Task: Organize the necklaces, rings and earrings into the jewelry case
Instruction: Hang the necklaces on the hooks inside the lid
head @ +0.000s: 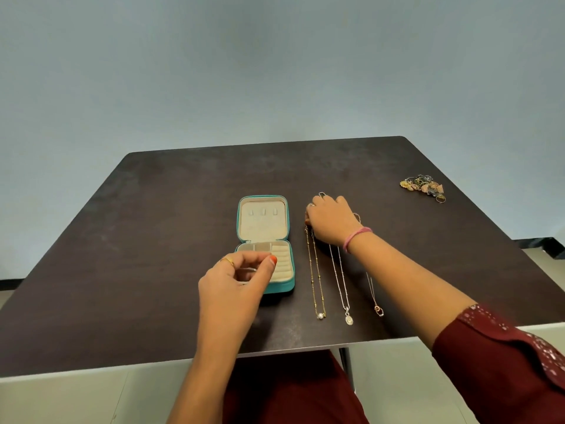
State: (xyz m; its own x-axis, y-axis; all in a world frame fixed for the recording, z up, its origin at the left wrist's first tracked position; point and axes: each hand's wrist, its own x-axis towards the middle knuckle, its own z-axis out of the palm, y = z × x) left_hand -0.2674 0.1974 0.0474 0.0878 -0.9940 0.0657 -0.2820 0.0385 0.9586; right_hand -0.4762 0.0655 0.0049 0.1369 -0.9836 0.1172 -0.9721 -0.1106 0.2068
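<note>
Your right-hand fingers curl onto the clasp end of the gold necklace; left hand loosely curled, empty. Chains are light, limp, tangle-prone: lift by the clasp.

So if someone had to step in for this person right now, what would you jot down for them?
Left hand: hovering over the open jewelry case, fingers curled; cannot tell if it holds anything.
Right hand: on the top ends of the necklaces; grip unclear.
Gold necklace, silver necklace and rose necklace lie side by side right of the case.
Pile of rings and earrings: far right, untouched.
Done: case opened. Left: everything to stow.
</note>
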